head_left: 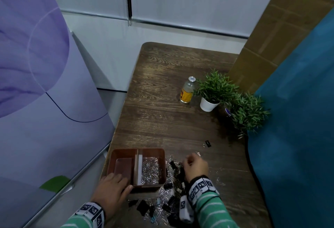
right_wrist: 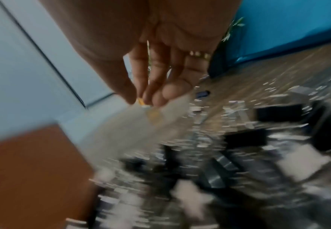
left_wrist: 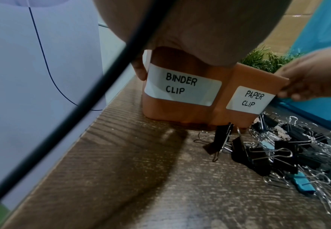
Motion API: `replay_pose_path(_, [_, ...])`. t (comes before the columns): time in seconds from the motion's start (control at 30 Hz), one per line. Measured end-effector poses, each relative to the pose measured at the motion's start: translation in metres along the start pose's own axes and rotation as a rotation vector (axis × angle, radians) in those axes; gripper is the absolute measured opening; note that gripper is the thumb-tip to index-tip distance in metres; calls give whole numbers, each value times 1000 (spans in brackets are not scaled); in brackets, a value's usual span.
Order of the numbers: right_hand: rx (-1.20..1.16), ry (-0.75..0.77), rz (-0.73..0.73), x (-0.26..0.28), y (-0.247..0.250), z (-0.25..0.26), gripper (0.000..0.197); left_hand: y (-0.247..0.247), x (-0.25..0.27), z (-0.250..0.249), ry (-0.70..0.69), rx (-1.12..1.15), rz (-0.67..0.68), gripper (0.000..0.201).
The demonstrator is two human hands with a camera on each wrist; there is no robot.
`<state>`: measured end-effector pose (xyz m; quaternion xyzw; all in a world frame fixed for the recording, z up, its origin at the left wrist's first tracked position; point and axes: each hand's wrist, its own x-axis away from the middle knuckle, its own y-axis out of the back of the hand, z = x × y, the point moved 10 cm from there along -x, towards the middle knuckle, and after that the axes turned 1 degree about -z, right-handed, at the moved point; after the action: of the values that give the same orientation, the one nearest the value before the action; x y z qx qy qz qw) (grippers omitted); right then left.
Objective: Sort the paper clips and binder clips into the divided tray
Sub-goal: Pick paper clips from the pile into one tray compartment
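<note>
The brown divided tray (head_left: 138, 149) stands at the table's near left. Its front wall (left_wrist: 180, 111) carries the labels BINDER CLIP (left_wrist: 180, 85) and PAPER CLIP (left_wrist: 251, 100). Silver paper clips (head_left: 151, 169) fill the right compartment; the left one shows no clips. My left hand (head_left: 113, 186) holds the tray's near left corner, palm (left_wrist: 190, 38) over the rim. A mixed pile of black binder clips (head_left: 173, 191) and paper clips lies right of the tray and in front of it (left_wrist: 258, 155). My right hand (head_left: 196, 166) hovers over the pile, fingertips bunched against the thumb (right_wrist: 139, 99); blur hides anything between them.
One black binder clip (head_left: 207, 143) lies apart, farther back. A small bottle (head_left: 188, 90) and two potted plants (head_left: 209, 92) (head_left: 247, 112) stand mid-table on the right. Cardboard (head_left: 282, 37) and a blue cloth (head_left: 298, 119) bound the right side. The table's left edge (head_left: 115, 137) runs beside the tray.
</note>
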<state>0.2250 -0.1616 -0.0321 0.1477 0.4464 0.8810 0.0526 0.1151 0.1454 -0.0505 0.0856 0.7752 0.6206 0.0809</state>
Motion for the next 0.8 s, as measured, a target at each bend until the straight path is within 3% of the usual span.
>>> replay_pose_path(0.13, [255, -19, 247, -14, -37, -31, 24, 1, 0, 0, -9, -5, -12, 32])
replay_pose_path(0.37, [351, -21, 358, -22, -53, -31, 21, 1, -2, 0, -8, -14, -9, 32])
replay_pose_path(0.53, [152, -88, 316, -41, -47, -32, 19, -1, -1, 1, 1, -22, 5, 33])
replay_pose_path(0.8, [-181, -204, 73, -89, -14, -41, 4, -5, -1, 4, -3, -14, 14, 31])
